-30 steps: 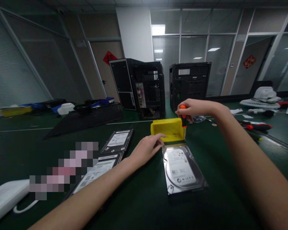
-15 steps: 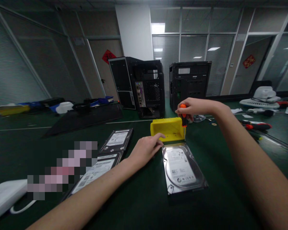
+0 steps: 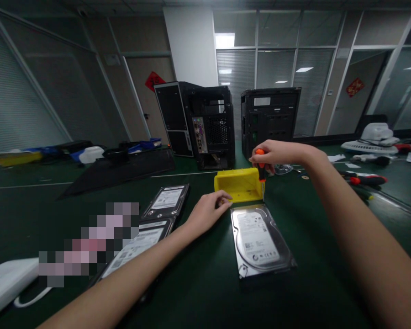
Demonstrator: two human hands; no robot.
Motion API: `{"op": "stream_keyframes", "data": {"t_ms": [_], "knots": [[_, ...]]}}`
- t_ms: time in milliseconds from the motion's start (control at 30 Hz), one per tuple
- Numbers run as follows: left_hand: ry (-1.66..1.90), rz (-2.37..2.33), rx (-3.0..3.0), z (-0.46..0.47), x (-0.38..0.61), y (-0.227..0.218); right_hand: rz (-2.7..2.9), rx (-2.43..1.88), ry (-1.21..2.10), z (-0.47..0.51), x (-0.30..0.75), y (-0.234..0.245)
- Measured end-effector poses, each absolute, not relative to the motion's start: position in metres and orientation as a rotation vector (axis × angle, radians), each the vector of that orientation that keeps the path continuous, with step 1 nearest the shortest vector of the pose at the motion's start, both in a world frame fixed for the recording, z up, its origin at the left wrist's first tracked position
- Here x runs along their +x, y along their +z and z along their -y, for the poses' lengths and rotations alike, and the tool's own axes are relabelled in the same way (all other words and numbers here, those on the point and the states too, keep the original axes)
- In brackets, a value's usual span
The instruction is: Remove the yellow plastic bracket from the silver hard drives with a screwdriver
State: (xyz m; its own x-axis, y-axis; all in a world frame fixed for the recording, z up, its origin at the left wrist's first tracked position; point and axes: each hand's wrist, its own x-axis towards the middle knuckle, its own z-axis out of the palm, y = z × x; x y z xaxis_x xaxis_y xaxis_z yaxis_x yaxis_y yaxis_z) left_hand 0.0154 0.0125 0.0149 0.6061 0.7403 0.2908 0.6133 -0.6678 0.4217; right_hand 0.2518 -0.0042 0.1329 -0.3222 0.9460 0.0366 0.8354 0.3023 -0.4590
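A screwdriver (image 3: 262, 171) with an orange and black handle stands upright in my right hand (image 3: 272, 153), fingers wrapped round the handle. Its tip points down by the right front corner of a yellow plastic bin (image 3: 239, 186), just behind the hard drive. The silver hard drive (image 3: 260, 240) lies flat, its white label facing up. Beside the bin's left front edge, my left hand (image 3: 210, 208) has its thumb and curled fingers closed together, close to the drive's far left corner. Whether something small is between those fingertips is hidden.
More hard drives (image 3: 167, 201) lie left of my left forearm. Two black computer cases (image 3: 212, 128) stand behind the bin. Pliers (image 3: 368, 179) with red and black handles and other tools lie on the right. A white device (image 3: 10, 283) with a cable sits at the near left.
My left hand's fingers have curled in from the bin's front edge, and its thumb has come away from the drive's corner. The screwdriver stays nearly still in my right hand.
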Motion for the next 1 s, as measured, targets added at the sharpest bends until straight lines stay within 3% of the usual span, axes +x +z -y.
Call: {"op": "stream_keyframes", "data": {"t_ms": [333, 1000], "knots": [[0.437, -1.145, 2.44, -0.023, 0.018, 0.005, 2.252, -1.635, 0.567, 0.006, 0.248, 0.134], [0.355, -0.964, 2.354, -0.032, 0.014, 0.002, 2.223, -1.615, 0.617, 0.002, 0.25, 0.13]]}}
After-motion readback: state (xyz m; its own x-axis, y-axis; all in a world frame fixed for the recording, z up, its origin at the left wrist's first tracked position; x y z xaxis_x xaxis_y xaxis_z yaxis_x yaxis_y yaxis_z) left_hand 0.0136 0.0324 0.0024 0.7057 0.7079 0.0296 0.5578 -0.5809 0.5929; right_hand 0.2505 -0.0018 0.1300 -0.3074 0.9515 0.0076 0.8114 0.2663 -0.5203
